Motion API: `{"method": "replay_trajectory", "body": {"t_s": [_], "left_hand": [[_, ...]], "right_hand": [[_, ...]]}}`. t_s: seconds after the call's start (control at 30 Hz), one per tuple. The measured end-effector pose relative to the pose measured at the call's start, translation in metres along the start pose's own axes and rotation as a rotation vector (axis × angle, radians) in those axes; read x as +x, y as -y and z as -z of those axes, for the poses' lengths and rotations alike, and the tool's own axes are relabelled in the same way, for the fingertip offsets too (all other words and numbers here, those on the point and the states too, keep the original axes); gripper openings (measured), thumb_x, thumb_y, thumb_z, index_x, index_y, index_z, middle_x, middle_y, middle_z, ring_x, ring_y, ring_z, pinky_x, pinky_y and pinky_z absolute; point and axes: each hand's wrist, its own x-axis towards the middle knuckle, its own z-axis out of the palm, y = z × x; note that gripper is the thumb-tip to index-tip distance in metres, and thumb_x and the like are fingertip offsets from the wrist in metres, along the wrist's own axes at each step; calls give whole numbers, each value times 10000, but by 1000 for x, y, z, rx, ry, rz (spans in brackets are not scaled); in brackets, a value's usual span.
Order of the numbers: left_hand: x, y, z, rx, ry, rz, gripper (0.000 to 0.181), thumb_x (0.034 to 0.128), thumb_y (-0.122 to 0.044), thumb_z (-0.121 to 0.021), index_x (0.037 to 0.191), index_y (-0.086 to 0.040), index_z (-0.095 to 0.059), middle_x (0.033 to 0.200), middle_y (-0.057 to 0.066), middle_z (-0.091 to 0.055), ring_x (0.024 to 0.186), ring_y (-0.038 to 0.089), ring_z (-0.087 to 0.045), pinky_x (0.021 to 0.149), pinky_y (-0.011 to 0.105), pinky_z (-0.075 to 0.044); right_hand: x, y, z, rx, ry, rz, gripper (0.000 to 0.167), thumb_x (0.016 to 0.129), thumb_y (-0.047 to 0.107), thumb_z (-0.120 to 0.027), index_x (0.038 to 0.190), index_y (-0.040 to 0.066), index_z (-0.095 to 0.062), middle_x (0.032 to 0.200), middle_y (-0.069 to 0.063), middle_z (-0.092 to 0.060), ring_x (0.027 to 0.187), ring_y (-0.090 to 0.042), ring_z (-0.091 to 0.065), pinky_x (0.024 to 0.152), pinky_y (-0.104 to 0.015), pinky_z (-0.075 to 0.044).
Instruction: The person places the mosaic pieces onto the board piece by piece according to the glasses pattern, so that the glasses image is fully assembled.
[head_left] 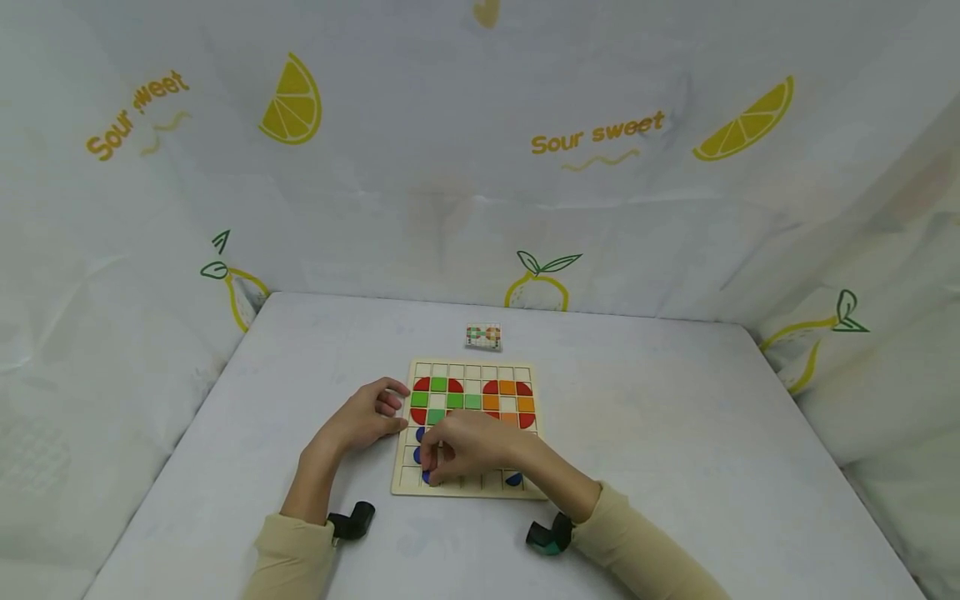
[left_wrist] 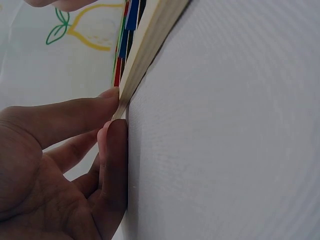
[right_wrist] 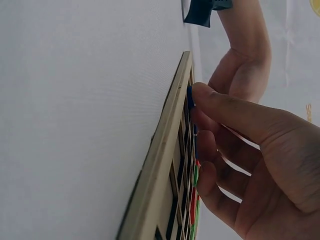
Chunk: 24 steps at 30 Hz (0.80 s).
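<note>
A pale wooden grid board (head_left: 465, 492) lies on the table, holding red, green and orange tiles in its upper rows. Blue pieces sit down its lower left; one more blue piece (head_left: 513, 480) is at the lower right. My right hand (head_left: 476, 446) reaches across the board and pinches a blue piece (right_wrist: 190, 96) between thumb and index finger, at a bottom-row square near the left; the fingers partly cover it. My left hand (head_left: 367, 414) rests beside the board, its thumb and fingertips touching the left edge. In the left wrist view, the thumb (left_wrist: 107, 100) meets that edge.
A small pattern card (head_left: 483, 336) with a matching coloured design lies beyond the board. Dark wrist devices (head_left: 352, 521) sit at both cuffs. A white cloth with lemon prints (head_left: 450, 167) hangs behind the white table.
</note>
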Motion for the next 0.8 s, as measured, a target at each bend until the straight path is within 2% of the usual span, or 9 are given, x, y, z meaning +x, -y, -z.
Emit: {"method": "replay_trajectory", "body": {"t_s": [0.3,0.63,0.73,0.8], "left_hand": [[0,1,0,8,2,-4,427,928,-23,-800,1326,-21,-643,1090,114,-623,977,215,-580,854,317,-484],[0,1,-1,7,-6,18,439,924,-40,-815,1330,-35,-647,1086,111,-621,982,214,-581,844,311,-496],[0,2,-2,7,-11,27,446,920,-44,-820,1332,-42,-648,1087,110,-621,986,216,-581,844,314,-499],[0,3,-3,6,-13,32,444,925,-56,-818,1335,-46,-649,1092,109,-624,992,217,-580,844,313,-498]], "right_hand": [[0,-1,-1,-2,-12,-15,86,964,277,-844,994,216,-792,856,163,-712,737,34,-556,704,-131,-496],[-8,-2,5,54,-35,-7,54,994,226,-809,985,174,-796,873,130,-724,779,25,-581,746,-139,-528],[-16,-7,11,65,-71,-19,53,1010,248,-788,1001,196,-783,909,130,-727,814,23,-607,781,-153,-539],[-24,-12,17,58,-123,-19,65,1020,260,-774,1035,197,-780,948,116,-742,838,-1,-626,795,-169,-546]]}}
